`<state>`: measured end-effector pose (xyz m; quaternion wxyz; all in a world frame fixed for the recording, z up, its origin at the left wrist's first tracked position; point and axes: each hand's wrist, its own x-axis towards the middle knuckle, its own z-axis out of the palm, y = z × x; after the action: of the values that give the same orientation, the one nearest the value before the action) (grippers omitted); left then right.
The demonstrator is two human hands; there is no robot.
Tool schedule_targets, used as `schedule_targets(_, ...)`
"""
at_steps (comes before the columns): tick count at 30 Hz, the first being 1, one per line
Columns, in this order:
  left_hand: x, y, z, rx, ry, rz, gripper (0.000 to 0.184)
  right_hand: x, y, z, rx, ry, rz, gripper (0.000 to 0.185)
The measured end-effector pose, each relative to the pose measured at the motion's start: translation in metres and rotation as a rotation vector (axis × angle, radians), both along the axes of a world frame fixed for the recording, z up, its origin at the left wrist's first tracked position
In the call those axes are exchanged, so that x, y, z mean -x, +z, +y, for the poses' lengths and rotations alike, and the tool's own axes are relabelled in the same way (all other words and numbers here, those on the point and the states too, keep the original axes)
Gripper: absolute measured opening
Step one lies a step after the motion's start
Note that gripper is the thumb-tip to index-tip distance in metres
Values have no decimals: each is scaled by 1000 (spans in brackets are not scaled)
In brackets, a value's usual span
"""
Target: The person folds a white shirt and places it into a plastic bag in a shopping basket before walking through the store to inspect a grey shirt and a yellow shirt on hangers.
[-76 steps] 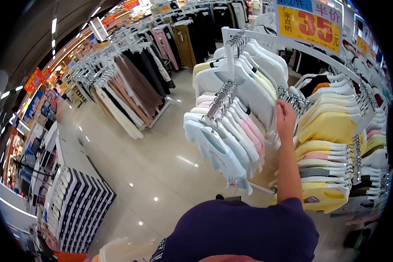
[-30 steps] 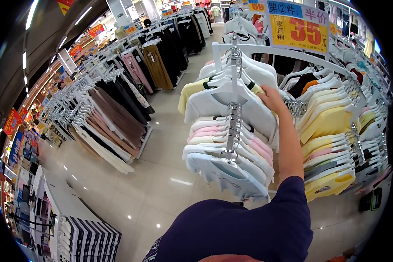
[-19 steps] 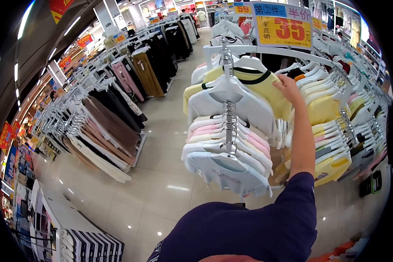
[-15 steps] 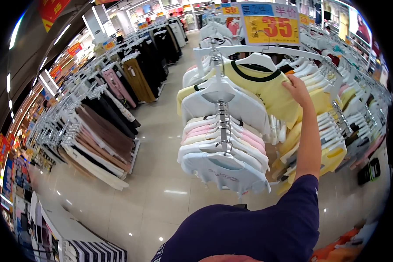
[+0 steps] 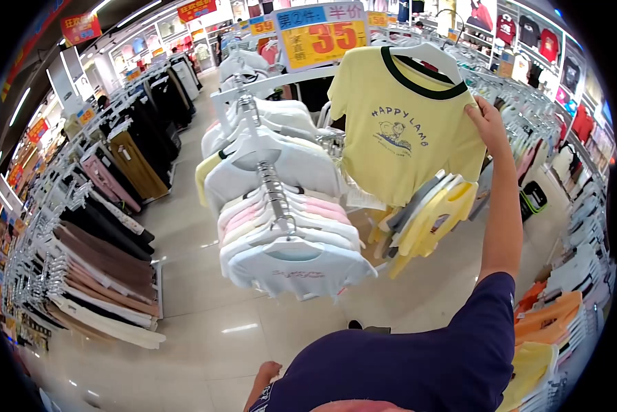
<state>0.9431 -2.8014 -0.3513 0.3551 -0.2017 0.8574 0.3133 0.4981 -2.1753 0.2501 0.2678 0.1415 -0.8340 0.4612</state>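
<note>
My right hand (image 5: 488, 123) grips the shoulder of a yellow T-shirt (image 5: 404, 130), its fingers closed on the cloth. The shirt has dark green neck trim and "HAPPY LAMB" lettering, and sits on a white hanger (image 5: 432, 60). It is raised to the right of the rack, facing me. My left hand (image 5: 270, 369) is low beside my body, its fingers curled; whether it holds anything is too small to tell. On the near rack arm (image 5: 273, 196) hang a light blue T-shirt (image 5: 291, 268) in front, then white and pink shirts behind.
Trousers (image 5: 102, 254) hang on a long rack at the left. A price sign (image 5: 322, 36) stands above the shirt rack. Yellow and grey shirts (image 5: 442, 216) hang below the raised shirt. More clothes, one orange (image 5: 549, 319), are at the lower right. Tiled floor (image 5: 205, 295) lies between the racks.
The yellow shirt has come out of the rack, up and to the right, in my right hand. The view has turned right, and my left hand has appeared at the bottom.
</note>
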Motion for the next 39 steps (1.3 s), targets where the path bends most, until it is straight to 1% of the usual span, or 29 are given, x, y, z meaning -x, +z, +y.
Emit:
schedule_targets(1, 13, -28, -7, -87, 30, 62, 41, -8, 4, 8, -6, 3, 6, 25)
schedule_targets(3, 52, -37, -5, -81, -30, 51, 39, -23, 9, 26, -10, 12, 21, 26)
schedule_targets(6, 86, -1, 22, -166, 1, 213, 36, -46, 20, 43, -28, 0, 51, 28)
schedule_targets(9, 104, 15, 55, -257, -28, 233, 35, -61, 28, 63, 41, 4, 93, 28)
schedule_targets(12, 102, 32, 100, -354, 45, 152, 34, -76, 41, 86, 96, 70, 71, 30)
schedule_targets(15, 94, 46, 147, -405, 0, 72, 33, -81, 49, 109, 105, 136, 76, 31)
schedule_targets(17, 90, 49, 178, -443, -43, 80, 33, -86, 53, 117, 116, 171, 64, 30)
schedule_targets(18, 87, 50, 194, -463, -61, 82, 33, -81, 51, 125, 95, 167, 59, 30)
schedule_targets(21, 92, 55, 235, -602, -6, 69, 37, -63, 34, 150, -10, 153, 58, 29)
schedule_targets(22, 96, 67, 248, -605, -54, 102, 38, -62, 27, 156, -70, 143, 78, 28)
schedule_targets(23, 101, 88, 260, -606, -65, 147, 37, -60, 22, 159, -131, 139, 110, 28)
schedule_targets(25, 118, 141, 281, -609, -98, 252, 35, -59, 12, 171, -186, 182, 31, 28)
schedule_targets(27, 140, 178, 287, -650, -93, 403, 32, -76, 8, 166, -192, 248, 5, 25)
schedule_targets(29, 170, 207, 279, -569, -162, 707, 35, -91, 2, 162, -171, 289, -44, 23)
schedule_targets(31, 188, 296, 286, -664, 51, 773, 31, -106, 1, 156, -178, 312, -85, 22)
schedule_targets(33, 213, 349, 279, -553, 14, 1043, 36, -123, 2, 149, -214, 318, -118, 21)
schedule_targets(35, 219, 415, 286, -431, -49, 1328, 45, -135, 3, 138, -268, 348, -65, 20)
schedule_targets(36, 221, 442, 290, -428, -79, 1419, 52, -143, 6, 131, -307, 351, -36, 21)
schedule_targets(37, 224, 463, 293, -423, -109, 1508, 58, -149, 8, 123, -346, 355, -7, 21)
schedule_targets(39, 236, 484, 296, -433, -157, 1612, 60, -158, 11, 110, -359, 358, -7, 23)
